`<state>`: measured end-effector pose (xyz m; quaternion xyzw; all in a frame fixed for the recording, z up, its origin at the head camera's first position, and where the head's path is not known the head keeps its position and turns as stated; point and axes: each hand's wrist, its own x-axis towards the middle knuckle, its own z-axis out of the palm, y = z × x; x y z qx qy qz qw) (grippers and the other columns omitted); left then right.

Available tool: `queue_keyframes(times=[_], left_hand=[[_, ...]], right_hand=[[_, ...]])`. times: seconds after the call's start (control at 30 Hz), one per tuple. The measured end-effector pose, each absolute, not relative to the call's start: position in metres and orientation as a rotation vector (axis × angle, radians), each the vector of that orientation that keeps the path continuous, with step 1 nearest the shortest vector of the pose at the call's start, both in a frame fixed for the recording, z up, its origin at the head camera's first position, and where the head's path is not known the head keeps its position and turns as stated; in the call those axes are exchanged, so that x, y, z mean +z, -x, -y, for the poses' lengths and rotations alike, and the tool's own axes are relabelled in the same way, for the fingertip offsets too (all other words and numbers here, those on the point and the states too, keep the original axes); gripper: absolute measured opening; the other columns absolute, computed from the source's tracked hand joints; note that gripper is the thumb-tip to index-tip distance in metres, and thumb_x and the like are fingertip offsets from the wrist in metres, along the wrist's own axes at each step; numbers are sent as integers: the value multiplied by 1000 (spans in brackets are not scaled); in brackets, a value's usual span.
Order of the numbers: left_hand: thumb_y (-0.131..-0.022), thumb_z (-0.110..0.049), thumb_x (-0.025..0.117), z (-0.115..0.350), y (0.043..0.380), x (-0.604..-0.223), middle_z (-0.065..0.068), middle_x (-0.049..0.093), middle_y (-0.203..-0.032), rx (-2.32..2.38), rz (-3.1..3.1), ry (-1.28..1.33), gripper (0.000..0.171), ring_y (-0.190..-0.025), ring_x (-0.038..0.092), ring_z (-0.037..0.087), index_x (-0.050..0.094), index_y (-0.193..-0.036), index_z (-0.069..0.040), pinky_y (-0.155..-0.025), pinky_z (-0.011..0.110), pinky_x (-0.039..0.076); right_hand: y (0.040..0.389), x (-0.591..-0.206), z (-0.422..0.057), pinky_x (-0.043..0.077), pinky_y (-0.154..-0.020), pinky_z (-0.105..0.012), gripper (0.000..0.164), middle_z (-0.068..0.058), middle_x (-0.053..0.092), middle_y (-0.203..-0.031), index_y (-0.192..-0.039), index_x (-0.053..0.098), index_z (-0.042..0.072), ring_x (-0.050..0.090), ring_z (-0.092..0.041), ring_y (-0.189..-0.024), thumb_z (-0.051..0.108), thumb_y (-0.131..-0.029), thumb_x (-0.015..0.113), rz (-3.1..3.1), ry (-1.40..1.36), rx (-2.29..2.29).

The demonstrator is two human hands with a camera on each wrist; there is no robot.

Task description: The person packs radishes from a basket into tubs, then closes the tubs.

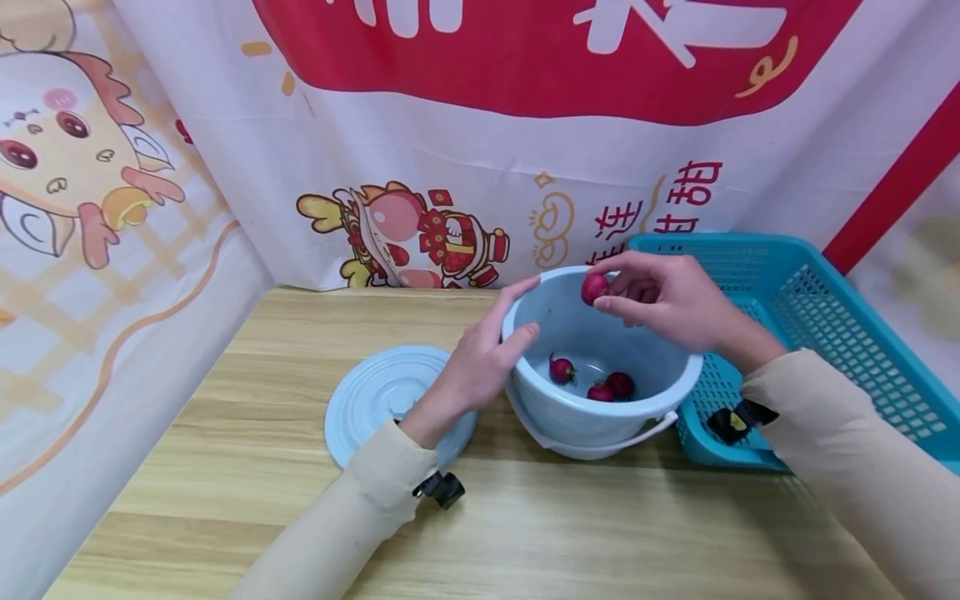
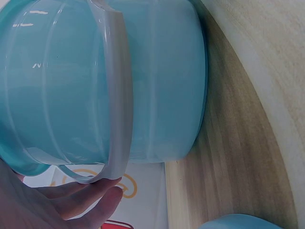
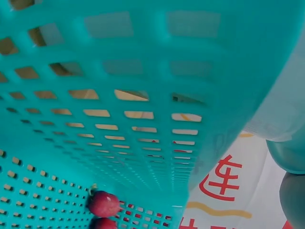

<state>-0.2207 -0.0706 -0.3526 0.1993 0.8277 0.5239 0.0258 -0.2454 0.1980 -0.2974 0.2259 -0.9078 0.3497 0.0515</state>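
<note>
A light blue bucket (image 1: pixel 592 425) stands upright on the table, with three red radishes visible inside, one radish (image 1: pixel 561 370) lying apart from the other two. My left hand (image 1: pixel 483 358) holds the bucket's left rim, its thumb over the edge. In the left wrist view, the fingers (image 2: pixel 90 198) lie along the outside by the white handle (image 2: pixel 120 95). Above the bucket's opening, my right hand (image 1: pixel 667 300) pinches another radish (image 1: pixel 595 288) between thumb and fingertips. The right wrist view shows little of that hand.
A teal perforated basket (image 1: pixel 862 325) stands right of the bucket, close beside it. Inside the basket lie radishes (image 3: pixel 104 204), seen from the right wrist. A round light blue lid (image 1: pixel 360 408) lies flat on the wooden table (image 1: pixel 247 467) at left. A printed cloth (image 1: pixel 465 167) hangs behind.
</note>
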Motion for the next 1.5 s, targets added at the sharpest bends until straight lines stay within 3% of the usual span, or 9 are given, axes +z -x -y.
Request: queue_keyframes(times=[0.47, 1.13, 1.5], left_hand=[[-107, -36, 49, 68, 217, -355, -1, 42, -168, 1638, -2535, -609, 59, -149, 49, 29, 32, -162, -47, -113, 62, 51], [-107, -36, 48, 70, 220, -353, 1, 43, -168, 1628, -2557, -618, 59, -149, 50, 29, 32, -162, -47, -113, 63, 51], [-107, -36, 47, 70, 219, -352, 2, 43, -168, 1621, -2562, -612, 58, -149, 50, 30, 32, -162, -46, -113, 62, 51]], right_hand=[[239, -302, -200, 58, -67, -26, 42, -4, 76, -99, -131, 73, 17, 68, -20, -81, 19, -90, 85, 2729, -725, 934], [240, -301, -200, 58, -68, -26, 43, -4, 75, -97, -131, 73, 17, 67, -20, -81, 21, -90, 85, 2720, -722, 923], [243, -301, -200, 58, -68, -26, 29, -4, 77, -98, -123, 75, 16, 68, -19, -81, 19, -94, 80, 2714, -733, 949]])
